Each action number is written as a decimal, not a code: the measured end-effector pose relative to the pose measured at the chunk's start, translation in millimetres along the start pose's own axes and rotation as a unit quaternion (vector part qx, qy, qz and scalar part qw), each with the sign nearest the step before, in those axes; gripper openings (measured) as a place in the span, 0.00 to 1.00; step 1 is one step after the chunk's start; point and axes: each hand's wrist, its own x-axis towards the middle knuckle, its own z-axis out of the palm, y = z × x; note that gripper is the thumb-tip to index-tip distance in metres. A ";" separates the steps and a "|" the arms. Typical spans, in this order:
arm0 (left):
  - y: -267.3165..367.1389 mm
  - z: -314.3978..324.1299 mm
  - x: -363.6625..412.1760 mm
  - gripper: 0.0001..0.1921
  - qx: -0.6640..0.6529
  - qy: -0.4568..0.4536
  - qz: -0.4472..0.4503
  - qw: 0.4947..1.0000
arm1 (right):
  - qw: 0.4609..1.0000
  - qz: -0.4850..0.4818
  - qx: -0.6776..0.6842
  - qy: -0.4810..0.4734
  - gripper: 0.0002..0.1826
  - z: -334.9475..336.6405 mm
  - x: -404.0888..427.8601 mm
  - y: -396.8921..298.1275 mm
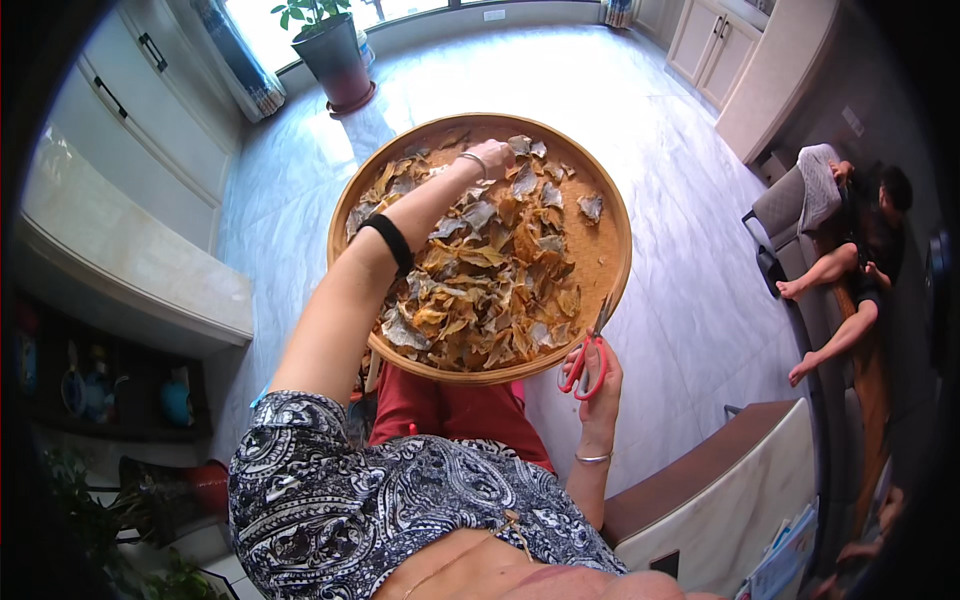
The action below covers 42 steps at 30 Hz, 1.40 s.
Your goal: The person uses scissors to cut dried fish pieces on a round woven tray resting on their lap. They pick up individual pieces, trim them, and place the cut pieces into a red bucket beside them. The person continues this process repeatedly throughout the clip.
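Observation:
A round woven bamboo tray (pixel 600 255) with a raised rim holds many dried, curled pieces (pixel 480 259), some orange-brown, others grey. My left hand (pixel 495 157) reaches across to the tray's far part, its fingers down among the pieces; whether they grip one is hidden. That arm wears a bracelet and a black band. Just outside the tray's near right rim, my right hand (pixel 602 379) holds red-handled scissors (pixel 589 367), blades pointing up beside the rim. Below the tray, red trousers show.
Beyond the tray, a potted plant (pixel 335 60) stands on the marble-look floor (pixel 675 225) near the window. At the right, a person (pixel 885 232) is on a grey sofa (pixel 780 202). A brown-topped cabinet (pixel 705 465) stands close at lower right.

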 end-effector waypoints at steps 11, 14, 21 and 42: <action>1.7 87.7 59.3 0.20 -0.028 0.048 0.005 0.998 | 0.987 0.013 0.157 -0.012 0.29 -28.9 17.5 20.3; -0.7 70.6 37.1 0.23 -0.137 -0.031 -0.055 0.989 | 0.984 0.048 0.166 -0.037 0.29 -25.5 24.4 27.3; 27.1 46.0 -29.9 0.23 -0.362 0.064 -0.061 0.928 | 0.980 0.073 0.164 -0.091 0.28 -9.6 27.9 49.2; 100.5 102.8 -262.5 0.16 -0.265 0.435 0.137 0.850 | 0.977 0.047 -0.096 -0.184 0.27 39.3 48.6 83.5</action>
